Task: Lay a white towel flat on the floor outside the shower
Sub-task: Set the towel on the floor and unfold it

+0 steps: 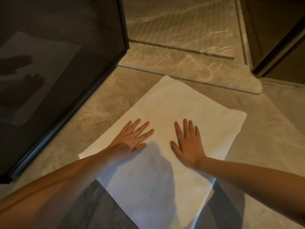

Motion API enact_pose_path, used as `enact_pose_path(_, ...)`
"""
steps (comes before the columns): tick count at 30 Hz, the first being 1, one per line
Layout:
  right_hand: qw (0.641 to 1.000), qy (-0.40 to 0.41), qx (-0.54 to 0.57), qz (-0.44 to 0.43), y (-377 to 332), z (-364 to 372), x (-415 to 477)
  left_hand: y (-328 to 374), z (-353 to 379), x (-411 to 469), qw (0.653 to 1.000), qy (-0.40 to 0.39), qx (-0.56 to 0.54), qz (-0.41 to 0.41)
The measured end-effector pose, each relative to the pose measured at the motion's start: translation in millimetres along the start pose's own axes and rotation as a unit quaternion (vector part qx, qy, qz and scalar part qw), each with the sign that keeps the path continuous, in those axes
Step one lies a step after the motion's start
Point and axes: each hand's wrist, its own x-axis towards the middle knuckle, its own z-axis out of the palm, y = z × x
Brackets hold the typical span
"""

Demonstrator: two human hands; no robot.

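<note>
A white towel [173,104] lies spread flat on the beige marble floor, running from the shower threshold toward me. My left hand [132,139] rests palm down on its left half, fingers spread. My right hand [188,142] presses flat on the middle of the towel, fingers apart. Neither hand grips the cloth. My shadow darkens the towel's near part.
A dark glass shower door [57,63] stands open at the left and mirrors the towel and hands. A raised stone threshold [189,71] and a floor drain slot [181,48] lie beyond the towel. A dark door frame [280,47] stands at the right.
</note>
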Motion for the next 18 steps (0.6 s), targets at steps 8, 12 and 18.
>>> enact_pose_path(8, 0.991, -0.01, -0.019, -0.136, -38, -15, 85, -29, -3, -39, 0.987, 0.04, -0.004, -0.156)
enact_pose_path(12, 0.984, -0.004, -0.025, -0.176, -60, -18, 111, -45, -7, -52, 0.981, 0.041, -0.01, -0.189)
enact_pose_path(18, 0.984, -0.017, -0.041, -0.17, -66, -22, 114, -48, -15, -50, 0.982, 0.032, -0.028, -0.186)
